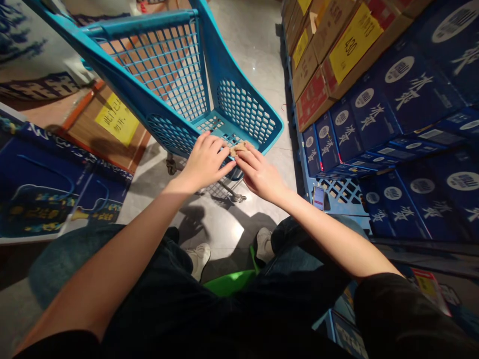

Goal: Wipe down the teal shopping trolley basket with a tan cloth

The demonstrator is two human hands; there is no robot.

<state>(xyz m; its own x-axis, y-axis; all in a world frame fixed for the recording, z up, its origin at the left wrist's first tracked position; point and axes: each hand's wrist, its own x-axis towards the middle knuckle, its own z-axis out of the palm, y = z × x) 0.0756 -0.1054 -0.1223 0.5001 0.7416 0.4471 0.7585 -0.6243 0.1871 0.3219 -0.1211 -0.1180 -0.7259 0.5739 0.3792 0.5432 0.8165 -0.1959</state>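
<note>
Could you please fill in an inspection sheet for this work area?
Surface: shiny floor under the cart.
Job's things: blue shopping cart, wheels on the floor; crumpled tan cloth at its near rim.
Clutter: phone on a blue plastic pallet; green object below the person, not identifiable.
Hands: left hand, fingers spread at the rim; right hand, fingers bent over the cloth.
Cables: nothing seen.
Surroundings: stacked blue boxes and brown cartons on the right.
</note>
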